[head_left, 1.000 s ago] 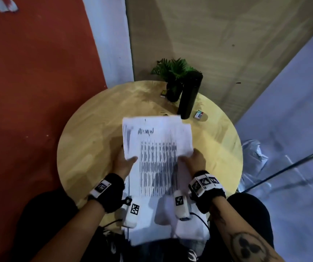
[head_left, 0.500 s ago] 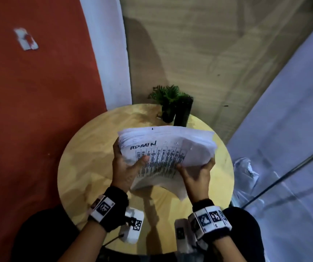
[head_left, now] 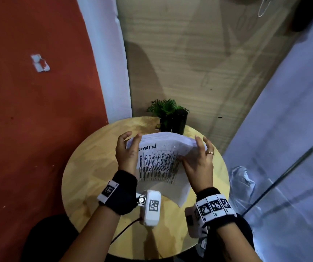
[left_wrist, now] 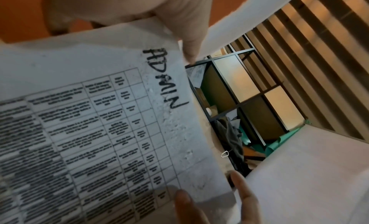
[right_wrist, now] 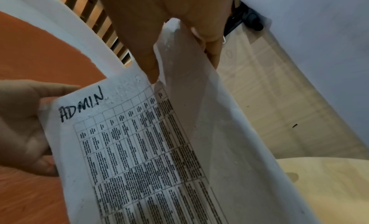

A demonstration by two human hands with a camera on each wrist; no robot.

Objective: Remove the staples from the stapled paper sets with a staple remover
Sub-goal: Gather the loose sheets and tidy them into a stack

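Observation:
A stack of white printed papers point(head_left: 159, 161), with "ADMIN" handwritten above a table of text, is held in the air over the round wooden table point(head_left: 87, 173). My left hand point(head_left: 133, 138) pinches its upper left corner, thumb on the front. My right hand point(head_left: 199, 144) grips the upper right edge, thumb on the front and fingers behind. The left wrist view shows the papers point(left_wrist: 99, 117) with small dimples along the top margin. In the right wrist view the papers' point(right_wrist: 139, 148) right side curls back under my thumb. No staple remover is in view, and I can make out no staple.
A small potted plant point(head_left: 166, 110) and a black cylinder point(head_left: 180, 121) stand at the table's far edge, just behind the papers. A red wall is on the left, a wood panel ahead, and a crumpled plastic bag point(head_left: 242, 178) lies on the floor to the right.
The papers have risen from low near my lap to above the table. Both hands slid from the lower edge up to the top corners. The head view tilted upward.

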